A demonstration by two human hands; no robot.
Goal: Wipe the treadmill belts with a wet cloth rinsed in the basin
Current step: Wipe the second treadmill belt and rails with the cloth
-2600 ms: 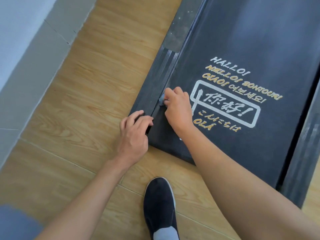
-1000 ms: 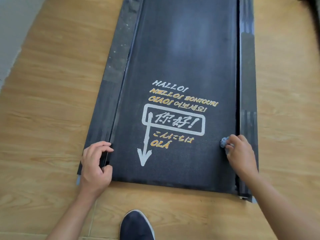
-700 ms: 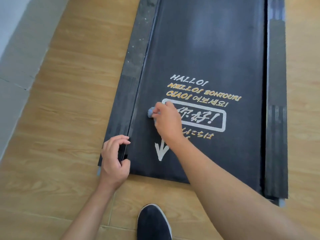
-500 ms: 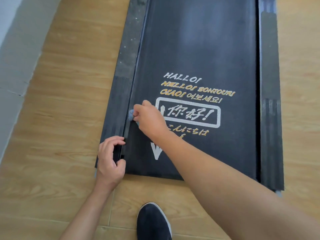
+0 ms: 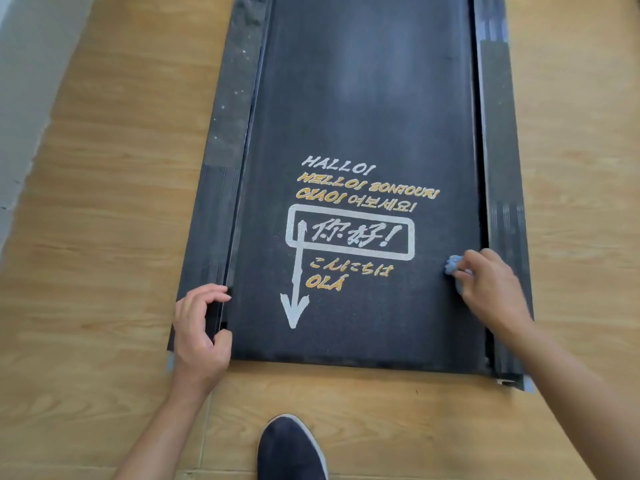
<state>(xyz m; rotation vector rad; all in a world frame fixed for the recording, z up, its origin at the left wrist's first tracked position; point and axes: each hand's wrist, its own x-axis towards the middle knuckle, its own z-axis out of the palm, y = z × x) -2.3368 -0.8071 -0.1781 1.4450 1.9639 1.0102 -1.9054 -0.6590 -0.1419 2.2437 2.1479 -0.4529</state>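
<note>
A black treadmill belt [image 5: 363, 98] with white and yellow greeting words and a white arrow lies flat on the floor. My right hand [image 5: 491, 292] holds a small grey-blue cloth [image 5: 453, 265] bunched under its fingers and presses it on the belt's right edge, beside the right side rail [image 5: 502, 168]. My left hand [image 5: 199, 330] grips the near end of the left side rail [image 5: 221, 168], fingers curled over its inner edge. No basin is in view.
Light wooden floor [image 5: 104, 202] surrounds the treadmill. A grey wall base [image 5: 24, 81] runs along the far left. My dark shoe [image 5: 291, 448] stands just in front of the belt's near end.
My right hand has swept the cloth across the belt from its left edge to its right edge. My left hand has kept its hold on the left rail.
</note>
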